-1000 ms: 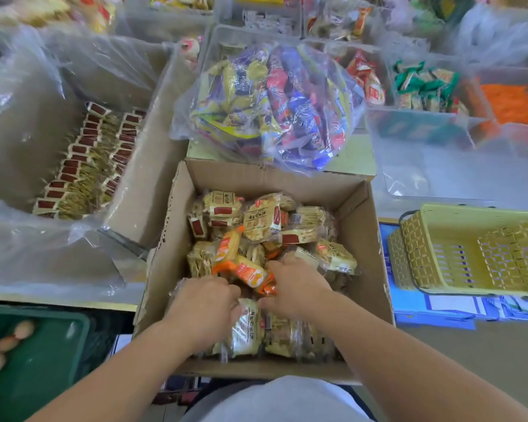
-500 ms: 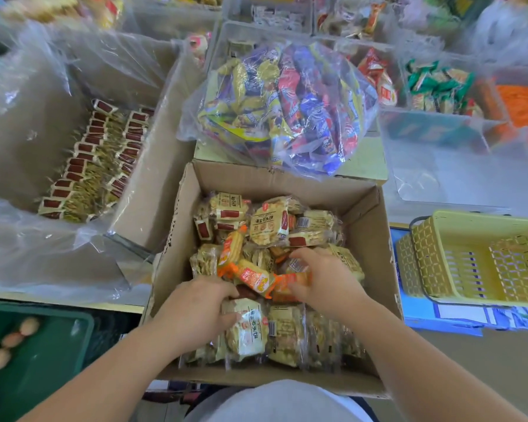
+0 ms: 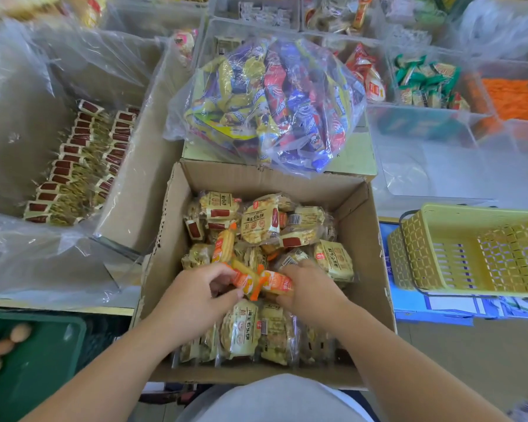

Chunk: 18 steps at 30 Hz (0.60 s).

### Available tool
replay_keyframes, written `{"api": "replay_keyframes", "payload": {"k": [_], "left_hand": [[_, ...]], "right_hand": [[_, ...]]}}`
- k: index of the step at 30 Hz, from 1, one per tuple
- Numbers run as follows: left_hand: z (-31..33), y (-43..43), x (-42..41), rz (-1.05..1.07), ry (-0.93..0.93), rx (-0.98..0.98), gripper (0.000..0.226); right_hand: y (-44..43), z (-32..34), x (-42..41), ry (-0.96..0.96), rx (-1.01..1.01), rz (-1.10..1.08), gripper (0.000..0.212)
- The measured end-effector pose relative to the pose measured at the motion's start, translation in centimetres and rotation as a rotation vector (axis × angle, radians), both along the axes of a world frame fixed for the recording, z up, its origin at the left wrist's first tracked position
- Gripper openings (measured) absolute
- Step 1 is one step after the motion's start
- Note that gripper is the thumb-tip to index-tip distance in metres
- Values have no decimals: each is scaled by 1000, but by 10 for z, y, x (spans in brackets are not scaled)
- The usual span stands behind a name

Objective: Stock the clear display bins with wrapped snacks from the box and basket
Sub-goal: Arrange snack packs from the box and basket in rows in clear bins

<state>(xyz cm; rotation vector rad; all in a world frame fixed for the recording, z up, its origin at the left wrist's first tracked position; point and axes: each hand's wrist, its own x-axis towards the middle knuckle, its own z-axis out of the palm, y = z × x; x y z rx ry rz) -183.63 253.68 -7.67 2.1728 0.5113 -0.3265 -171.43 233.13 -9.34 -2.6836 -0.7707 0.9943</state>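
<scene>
**Head view, near to far.** At the bottom edge is a grey shirt (image 3: 272, 400). At lower left, a green crate (image 3: 43, 376) holds eggs (image 3: 2, 347).

Both forearms reach into an open cardboard box (image 3: 360, 233) directly ahead.
- The left hand (image 3: 192, 300) has fingers and thumb curled, pinching one end of an orange packet (image 3: 245, 281).
- The right hand (image 3: 313, 289) is likewise curled, gripping a second orange packet (image 3: 277, 283) that touches the first (the two hands sit just beside each other at the box's middle).
- A third orange packet (image 3: 224, 245) lies tilted just beyond.
- Around and beneath these, the box is filled with pale packets (image 3: 259, 222). Those along the near wall stand on edge.

Right of the box, a yellow basket (image 3: 415, 248) rests on blue papers (image 3: 424, 312). Left of the box, a large carton (image 3: 141, 184) lined with clear film holds rows of red-labelled packets (image 3: 73, 166).

Beyond the box's far wall lies a clear bag (image 3: 275, 102) of mixed yellow, blue and red snacks.

Farthest away, clear bins (image 3: 424, 123) stand in rows. One holds green-wrapped snacks (image 3: 424, 77) and its right neighbour holds orange ones (image 3: 515, 99). Contents further back are too blurred to tell.
</scene>
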Motion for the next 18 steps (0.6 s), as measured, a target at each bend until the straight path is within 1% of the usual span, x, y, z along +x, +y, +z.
{"api": "replay_keyframes", "payload": {"k": [1,3,4,6,8,10,12,13,14,16,17,18], "left_hand": [[3,-1,-1,80,-48,-47,15],[10,-5,-2,205,-130,-97,12],[14,-6,-2,264,-164,-126,10],[22,-8,-1,374,-218,-212,10],[28,-12,2,466,-221,-359,20],[30,-18,8,532,-143,-655,42],[30,-25,15,570,-78,-1000,63],[29,-28,19,595,-77,-1123,63],[29,-28,22,638,-78,-1206,56],[27,-26,26,778,-57,-1243,41],[25,-23,25,842,-63,-1206,40],[23,-18,24,894,-91,-1151,42]], "right_hand": [[-3,7,2,12,12,-7,51],[-9,22,6,19,40,-45,35],[-12,30,8,26,87,-101,26],[-14,50,11,36,261,-246,17],[-8,69,10,-7,467,-379,18],[8,81,3,-74,627,-436,21],[29,83,-10,-60,693,-374,21],[38,81,-17,-15,679,-299,24],[46,78,-23,33,642,-197,28],[53,71,-27,61,573,18,39],[53,68,-21,44,561,71,44],[52,65,-11,16,555,53,49]]}}
